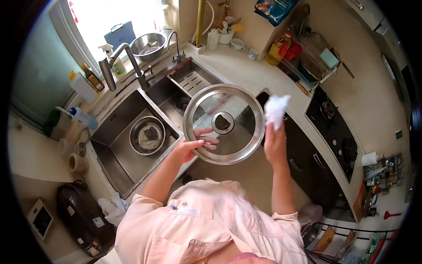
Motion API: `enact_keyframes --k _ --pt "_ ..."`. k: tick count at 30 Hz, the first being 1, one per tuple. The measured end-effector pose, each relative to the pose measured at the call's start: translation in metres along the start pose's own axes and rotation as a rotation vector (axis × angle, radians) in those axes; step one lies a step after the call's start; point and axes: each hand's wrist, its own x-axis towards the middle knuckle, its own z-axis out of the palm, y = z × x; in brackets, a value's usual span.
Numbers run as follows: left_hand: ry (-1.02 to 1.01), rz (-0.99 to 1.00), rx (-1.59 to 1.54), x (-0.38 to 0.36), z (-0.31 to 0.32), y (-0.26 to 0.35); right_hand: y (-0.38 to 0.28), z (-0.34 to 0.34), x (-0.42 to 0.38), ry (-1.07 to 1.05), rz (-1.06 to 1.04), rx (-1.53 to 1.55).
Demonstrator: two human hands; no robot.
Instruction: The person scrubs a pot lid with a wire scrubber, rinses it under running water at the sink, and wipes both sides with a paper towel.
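Here we hold a glass pot lid [224,124] up over the counter edge, a white cloth [276,110] beside it.

Our left hand [193,147] grips the lid from below, fingers [207,141] showing through the glass and pressed flat against it, the knob at the lid's centre facing us. Our right hand [274,143] is closed around the bunched cloth, which touches the lid's steel rim on the right. To the left lies the double sink [115,155], a steel bowl [147,134] resting in its nearer basin; the hob [336,132] sits off to the right.
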Motion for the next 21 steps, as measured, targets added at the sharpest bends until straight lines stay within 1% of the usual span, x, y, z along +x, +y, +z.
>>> enact_keyframes --k 1,2,3,5,8,9,10,11,13,15,16,19,20,21 --pt "-0.014 -0.007 0.007 -0.001 -0.001 -0.001 -0.010 0.000 -0.004 -0.120 -0.040 -0.035" --pt "-0.031 -0.010 0.019 -0.002 -0.002 0.000 -0.016 0.002 -0.006 -0.254 -0.176 -0.402" --pt "-0.051 -0.011 0.033 -0.001 -0.002 0.002 -0.022 -0.001 -0.004 -0.449 -0.359 -0.725" --pt "-0.070 -0.009 0.080 -0.001 -0.005 0.005 -0.018 0.000 -0.006 -0.507 -0.363 -0.794" --pt "-0.115 -0.023 0.156 0.002 0.006 0.004 -0.023 0.006 0.011 -0.626 -0.342 -0.607" --pt "-0.137 -0.037 0.186 0.003 0.012 0.005 -0.019 0.007 0.018 -0.673 -0.318 -0.494" --pt "-0.126 -0.057 0.151 0.004 0.016 0.006 -0.013 0.008 0.027 -0.717 -0.294 -0.382" --pt "-0.137 -0.036 0.166 0.007 0.015 0.007 -0.008 0.006 0.037 -0.760 -0.277 -0.274" --pt "-0.149 0.008 0.192 0.010 0.008 0.008 -0.005 -0.004 0.046 -0.839 -0.305 -0.352" --pt "-0.138 -0.041 0.172 0.007 0.005 0.016 -0.001 -0.017 0.055 -0.881 -0.337 -0.458" --pt "-0.144 -0.052 0.178 0.006 0.007 0.019 0.001 -0.019 0.054 -0.847 -0.357 -0.530" --pt "-0.174 -0.077 0.179 0.011 0.019 0.011 -0.008 -0.001 0.058 -0.824 -0.375 -0.473" --pt "-0.198 -0.088 0.194 0.016 0.025 0.008 -0.008 0.011 0.057 -0.860 -0.357 -0.389" --pt "-0.223 -0.094 0.211 0.021 0.028 0.007 -0.006 0.017 0.062 -0.968 -0.462 -0.496"
